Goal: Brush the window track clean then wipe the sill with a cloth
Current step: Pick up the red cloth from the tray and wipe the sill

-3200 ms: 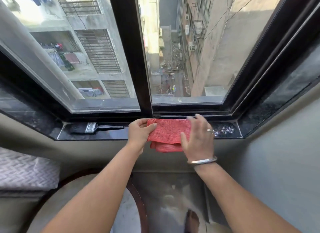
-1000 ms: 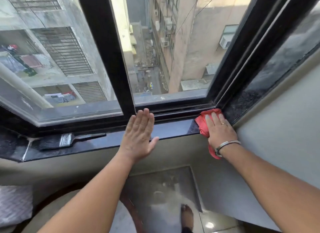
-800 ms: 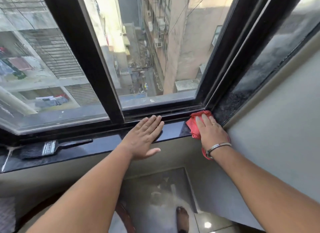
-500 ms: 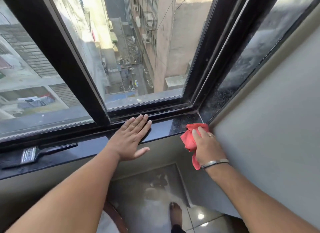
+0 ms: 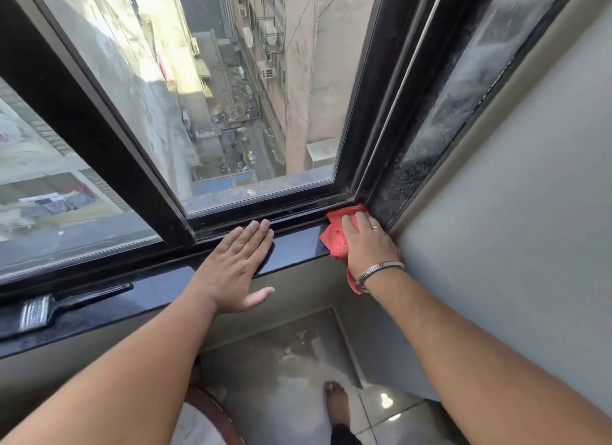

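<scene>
While right grip (image 5: 367, 242) presses cloth (image 5: 333, 236) flat-fingered, left grip (image 5: 231, 266) flat on sill (image 5: 296, 246); brush (image 5: 56, 305) aside

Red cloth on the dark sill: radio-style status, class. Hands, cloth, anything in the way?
Left hand flat on glossy dark stone sill. Right hand pressing red woven cloth into the right corner. Black-handled paintbrush lying far left, not in the way.

Red cloth (image 5: 336, 237) bunched in right corner of sill (image 5: 298, 242), one tail hanging over the front edge. Sill dark, glossy. Black-handled brush (image 5: 49, 307) lies flat at far left, handle pointing right. Black window track (image 5: 291, 211) runs just behind the sill.
</scene>
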A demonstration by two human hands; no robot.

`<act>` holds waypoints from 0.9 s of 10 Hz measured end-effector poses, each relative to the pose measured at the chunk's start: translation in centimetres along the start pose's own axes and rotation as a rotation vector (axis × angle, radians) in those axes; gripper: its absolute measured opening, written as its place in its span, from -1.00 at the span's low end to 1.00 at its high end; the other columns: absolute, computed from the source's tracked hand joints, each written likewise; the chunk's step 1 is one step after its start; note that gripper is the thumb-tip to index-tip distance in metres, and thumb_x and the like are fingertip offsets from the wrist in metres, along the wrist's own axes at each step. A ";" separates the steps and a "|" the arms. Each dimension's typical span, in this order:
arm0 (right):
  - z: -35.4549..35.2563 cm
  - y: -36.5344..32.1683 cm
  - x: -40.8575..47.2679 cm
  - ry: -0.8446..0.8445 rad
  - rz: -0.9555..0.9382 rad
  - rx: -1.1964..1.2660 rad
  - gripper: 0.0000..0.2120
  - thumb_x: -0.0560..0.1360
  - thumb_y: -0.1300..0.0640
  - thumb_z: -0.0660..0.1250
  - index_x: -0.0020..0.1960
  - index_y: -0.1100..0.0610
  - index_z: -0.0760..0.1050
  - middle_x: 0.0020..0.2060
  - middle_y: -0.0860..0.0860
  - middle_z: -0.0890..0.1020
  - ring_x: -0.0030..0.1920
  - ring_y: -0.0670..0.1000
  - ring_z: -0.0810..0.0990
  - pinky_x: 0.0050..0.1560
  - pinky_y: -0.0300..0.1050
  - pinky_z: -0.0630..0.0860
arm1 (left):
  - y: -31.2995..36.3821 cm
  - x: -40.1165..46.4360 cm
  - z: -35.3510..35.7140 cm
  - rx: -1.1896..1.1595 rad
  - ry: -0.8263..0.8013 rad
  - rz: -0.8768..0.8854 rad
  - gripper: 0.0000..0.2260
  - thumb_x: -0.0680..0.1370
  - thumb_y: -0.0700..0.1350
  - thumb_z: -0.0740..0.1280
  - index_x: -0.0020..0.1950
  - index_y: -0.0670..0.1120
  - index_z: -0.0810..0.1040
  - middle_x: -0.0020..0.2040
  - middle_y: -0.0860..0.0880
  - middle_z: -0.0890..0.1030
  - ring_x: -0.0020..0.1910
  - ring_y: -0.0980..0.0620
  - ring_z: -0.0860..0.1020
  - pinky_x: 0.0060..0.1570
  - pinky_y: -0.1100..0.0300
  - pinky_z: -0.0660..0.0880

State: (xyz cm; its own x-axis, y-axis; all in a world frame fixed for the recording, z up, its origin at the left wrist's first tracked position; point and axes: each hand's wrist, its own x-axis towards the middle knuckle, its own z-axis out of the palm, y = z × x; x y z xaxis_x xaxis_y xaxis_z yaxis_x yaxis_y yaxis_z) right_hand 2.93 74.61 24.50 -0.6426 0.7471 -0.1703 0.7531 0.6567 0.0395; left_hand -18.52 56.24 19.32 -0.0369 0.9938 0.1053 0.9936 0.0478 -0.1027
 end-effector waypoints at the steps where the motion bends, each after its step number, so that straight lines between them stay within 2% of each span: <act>1: -0.4 0.5 -2.3 -0.059 0.051 -0.031 -0.51 0.57 0.21 0.09 0.49 0.13 0.17 0.37 0.15 0.34 0.30 0.20 0.40 0.17 0.06 0.47 | 0.2 -0.2 -0.3 -0.007 -0.018 -0.007 -0.08 0.48 0.38 0.17 0.62 -0.18 0.02 0.64 -0.16 -0.02 0.62 -0.09 -0.06 0.57 -0.06 -0.07; 2: 0.1 0.6 -5.4 -0.056 0.091 0.045 -0.60 0.52 0.24 0.13 0.36 0.13 0.32 0.24 0.11 0.48 0.16 0.20 0.51 0.11 0.07 0.48 | 0.2 0.0 -0.5 -0.012 -0.039 -0.009 -0.08 0.47 0.39 0.17 0.62 -0.18 0.03 0.64 -0.16 0.00 0.62 -0.09 -0.05 0.56 -0.06 -0.06; 3: 0.4 0.1 -6.3 0.200 0.045 0.199 -0.52 0.44 0.31 0.16 0.35 0.22 0.42 0.29 0.17 0.53 0.11 0.25 0.56 0.10 0.06 0.52 | 0.3 0.0 -0.6 -0.015 -0.045 -0.013 -0.07 0.46 0.40 0.17 0.62 -0.19 0.04 0.63 -0.16 0.03 0.62 -0.10 -0.04 0.57 -0.07 -0.06; 4: -0.1 -0.7 -4.0 0.508 -0.038 0.179 -0.55 0.45 0.28 0.17 0.32 0.23 0.50 0.31 0.21 0.54 0.19 0.23 0.57 0.17 0.04 0.54 | 0.2 0.0 -0.6 -0.020 -0.038 -0.012 -0.07 0.46 0.39 0.18 0.61 -0.19 0.05 0.63 -0.17 0.04 0.62 -0.10 -0.02 0.56 -0.07 -0.04; 5: -0.6 -1.3 -1.2 0.325 0.028 0.069 -0.55 0.55 0.25 0.01 0.39 0.24 0.40 0.40 0.21 0.45 0.34 0.21 0.47 0.26 0.08 0.48 | 0.3 -0.1 -0.7 -0.013 -0.044 -0.007 -0.07 0.46 0.39 0.18 0.61 -0.20 0.05 0.63 -0.16 0.04 0.62 -0.10 -0.02 0.56 -0.07 -0.04; 6: 0.0 -1.6 0.8 0.110 0.090 -0.006 -0.56 0.61 0.24 -0.11 0.46 0.28 0.20 0.44 0.24 0.33 0.46 0.22 0.28 0.44 0.08 0.27 | 0.3 -0.1 -0.6 -0.016 -0.042 -0.005 -0.07 0.46 0.39 0.19 0.61 -0.20 0.05 0.63 -0.16 0.03 0.62 -0.10 -0.02 0.56 -0.07 -0.04; 7: 0.1 -1.7 1.2 0.071 0.078 -0.069 -0.59 0.62 0.25 -0.08 0.43 0.30 0.18 0.38 0.28 0.36 0.41 0.25 0.30 0.41 0.11 0.29 | 0.3 0.0 -0.7 -0.019 -0.048 -0.005 -0.06 0.46 0.39 0.19 0.61 -0.20 0.05 0.63 -0.16 0.03 0.62 -0.10 -0.03 0.56 -0.07 -0.04; 8: -0.6 -1.2 1.0 0.032 0.086 -0.066 -0.63 0.61 0.27 -0.05 0.39 0.31 0.22 0.31 0.27 0.40 0.31 0.24 0.38 0.26 0.09 0.40 | 0.2 -0.2 -0.7 -0.017 -0.054 0.000 -0.06 0.46 0.39 0.19 0.61 -0.20 0.04 0.63 -0.16 0.02 0.62 -0.10 -0.03 0.56 -0.07 -0.03; 9: -1.3 -1.4 1.7 -0.021 0.126 -0.032 -0.62 0.62 0.27 -0.04 0.40 0.33 0.21 0.36 0.27 0.36 0.34 0.22 0.37 0.24 0.06 0.43 | 0.2 -0.1 -0.9 -0.016 -0.057 -0.001 -0.06 0.46 0.40 0.18 0.62 -0.20 0.03 0.63 -0.16 0.02 0.62 -0.09 -0.03 0.56 -0.07 -0.03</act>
State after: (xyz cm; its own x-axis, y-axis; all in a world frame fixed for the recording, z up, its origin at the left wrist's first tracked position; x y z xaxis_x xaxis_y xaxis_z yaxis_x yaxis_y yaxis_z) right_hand 0.60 75.16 25.47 -0.5401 0.8217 -0.1821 0.8225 0.5612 0.0928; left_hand -18.24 56.06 20.18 -0.0436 0.9978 0.0493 0.9951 0.0478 -0.0869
